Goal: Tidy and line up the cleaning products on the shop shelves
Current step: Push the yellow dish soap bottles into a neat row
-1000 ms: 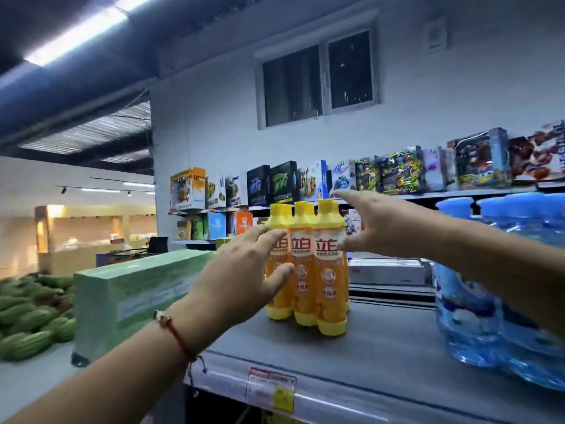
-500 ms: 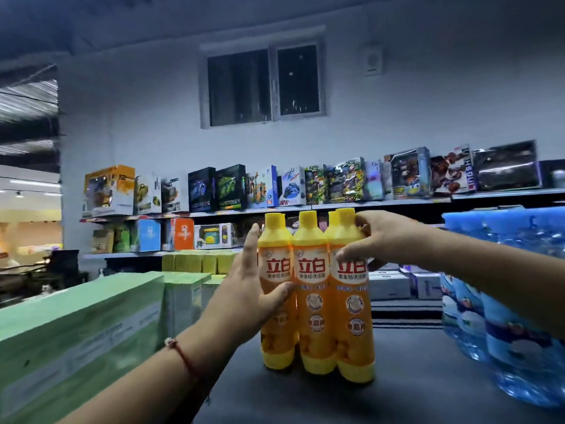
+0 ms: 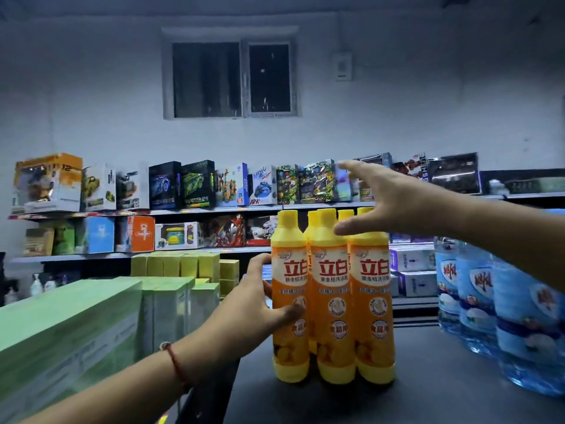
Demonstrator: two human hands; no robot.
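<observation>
Left hand [image 3: 250, 304] wrapped around the leftmost of a cluster of tall orange plastic detergent bottles [image 3: 331, 298] with yellow caps and bases, thumb pressed across the front label, fingers curled behind the bottle's far side. Thin red cord bracelet [image 3: 175, 362] on that wrist. Right hand [image 3: 388, 203] spread wide, fingers straight and apart, hovering at cap height above and just behind the bottles' right end, thumb level with the yellow caps; contact with them impossible to tell. Bottles upright and touching one another, three in the front row, more yellow caps showing behind, all standing on a dark grey shelf top [image 3: 428, 393] between the two hands, directly below the right palm. Just beside the right forearm, on its outer side, large clear blue plastic water jugs [image 3: 501, 307] with blue and white labels, standing near the bottles but apart from them. Outward of the left forearm, long pale green cardboard boxes [image 3: 70, 325] lying lengthwise, with small yellow-green cartons [image 3: 183, 264] stacked beyond them. Far past both hands, wall shelves [image 3: 214, 208] lined with colourful boxed toys [image 3: 195, 185], and above them a dark two-pane window [image 3: 230, 79] in a pale wall.
</observation>
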